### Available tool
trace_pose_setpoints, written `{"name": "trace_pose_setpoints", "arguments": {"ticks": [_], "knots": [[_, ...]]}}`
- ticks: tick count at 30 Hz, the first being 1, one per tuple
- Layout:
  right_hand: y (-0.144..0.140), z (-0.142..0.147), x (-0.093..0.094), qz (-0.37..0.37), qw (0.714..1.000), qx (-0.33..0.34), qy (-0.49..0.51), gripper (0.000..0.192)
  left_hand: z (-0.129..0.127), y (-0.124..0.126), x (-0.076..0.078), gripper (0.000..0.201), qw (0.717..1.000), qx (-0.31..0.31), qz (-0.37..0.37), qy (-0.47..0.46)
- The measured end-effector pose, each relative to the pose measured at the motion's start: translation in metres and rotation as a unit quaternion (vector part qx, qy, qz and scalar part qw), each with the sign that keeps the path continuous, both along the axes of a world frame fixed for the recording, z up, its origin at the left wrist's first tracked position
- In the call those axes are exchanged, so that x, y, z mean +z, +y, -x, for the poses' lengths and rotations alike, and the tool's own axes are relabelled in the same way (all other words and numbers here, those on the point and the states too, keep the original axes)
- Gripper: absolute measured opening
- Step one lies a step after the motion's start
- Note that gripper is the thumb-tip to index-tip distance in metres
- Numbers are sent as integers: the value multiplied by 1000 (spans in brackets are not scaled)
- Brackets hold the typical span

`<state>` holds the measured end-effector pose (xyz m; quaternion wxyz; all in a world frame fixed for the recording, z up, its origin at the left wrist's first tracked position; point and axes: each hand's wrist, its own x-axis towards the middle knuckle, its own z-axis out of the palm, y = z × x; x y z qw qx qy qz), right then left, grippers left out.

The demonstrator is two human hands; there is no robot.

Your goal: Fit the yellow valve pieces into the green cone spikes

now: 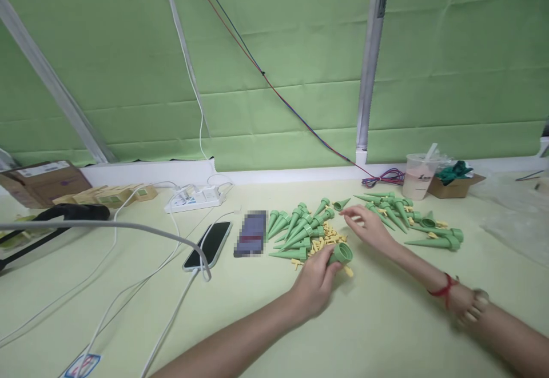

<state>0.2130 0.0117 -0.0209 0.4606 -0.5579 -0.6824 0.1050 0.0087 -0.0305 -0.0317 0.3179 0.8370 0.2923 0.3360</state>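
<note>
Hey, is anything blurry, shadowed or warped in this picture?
In the head view, light is soft and even, with a faint shadow below the right forearm; the bracelet looks smeared; wall strips spread toward the top, perhaps lens distortion; one patch beside the phone is pixelated.

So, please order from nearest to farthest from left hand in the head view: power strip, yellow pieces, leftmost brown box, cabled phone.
1. Yellow pieces, beyond left hand.
2. Cabled phone, to its left.
3. Power strip, farther back left.
4. Brown box, far left.
</note>
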Motion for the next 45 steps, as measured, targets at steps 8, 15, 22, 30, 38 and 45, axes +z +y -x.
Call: {"name": "trace_pose_setpoints", "arguments": {"ticks": [8, 15, 22, 30, 38, 45], "knots": [[106, -1, -1, 61, 951, 42, -300, 30, 9, -1, -2, 32, 994, -82, -64, 35], [111, -36, -24, 91, 963, 6, -254, 28, 9, -3, 1, 30, 991, -105, -62, 53], [79, -72, -33, 73, 962, -78, -250, 31, 6, -2, 1, 32, 993, -93, -56, 56], [61, -22, -18, 30, 979, 72, -187, 35, 4, -3, 2, 33, 995, -71, -48, 53], [74, -1, -22, 54, 998, 3, -38, 35, 4, -3, 1, 31, 997, -49, -40, 50], [64, 12, -25, 94, 995, -28, 10, 43, 4, -2, 0, 33, 999, -14, -6, 46]]}}
